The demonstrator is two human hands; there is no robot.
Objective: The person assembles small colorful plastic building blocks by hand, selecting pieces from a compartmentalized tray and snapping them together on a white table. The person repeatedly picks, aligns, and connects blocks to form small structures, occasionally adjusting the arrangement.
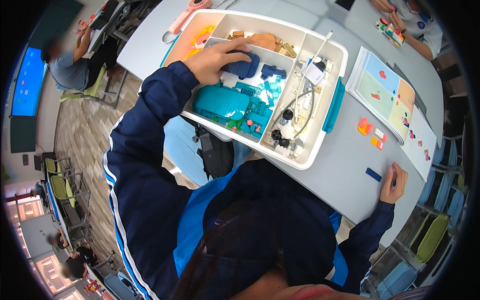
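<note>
My left hand reaches into a white sorting tray, its fingers spread over a large dark blue toy brick piece. The fingertips lie on that piece, and the thumb side is partly hidden. Small dark blue bricks sit to its right, and teal bricks fill the near part. At the right, my right hand rests on the table with curled fingers. Something small and dark shows between them, too hidden to name. A flat dark blue brick lies just left of that hand.
An open picture booklet lies right of the tray. Orange and white bricks lie near it. The tray's right compartment holds white, grey and black parts. A pink handheld fan lies behind the tray. Another person's hands hold a brick model across the table.
</note>
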